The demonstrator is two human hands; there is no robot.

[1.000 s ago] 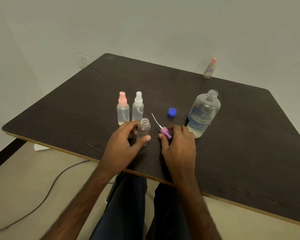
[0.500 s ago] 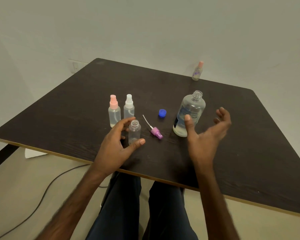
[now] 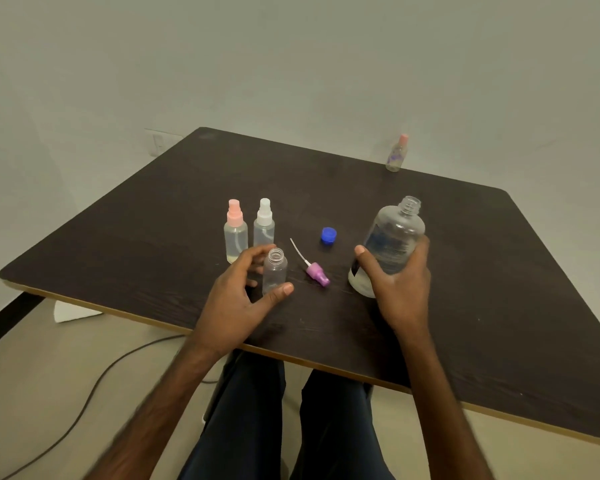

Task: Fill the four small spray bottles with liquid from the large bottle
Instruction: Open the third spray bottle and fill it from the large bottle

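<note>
From the head camera, the dark wooden desk (image 3: 499, 271) fills the middle of the frame, with both forearms reaching onto it from below.

The left hand (image 3: 238, 299) holds the uncapped small bottle (image 3: 275, 271), which stands upright near the front edge. The thumb lies across the front of its base and the fingers curl behind it. This bottle looks clear, and I cannot tell whether there is any liquid in it.

The right hand (image 3: 399, 289) is wrapped round the lower body of the large bottle (image 3: 394, 237), with the thumb on its left side and the fingers round its right. The large bottle has no cap, carries a label and leans slightly to the right. Whether its base sits on the desk cannot be told.

Between the two hands, the purple spray head (image 3: 317, 274) lies on its side with its thin white tube pointing away. The blue cap (image 3: 328, 235) rests just behind it.

Behind the left hand, the pink-topped small bottle (image 3: 235, 233) and the white-topped small bottle (image 3: 264, 226) stand side by side, both closed and with pale liquid inside.

Another small bottle with a pink top (image 3: 397, 154) stands well apart at the far edge.

A dark cable (image 3: 84, 403) runs across the floor below.
</note>
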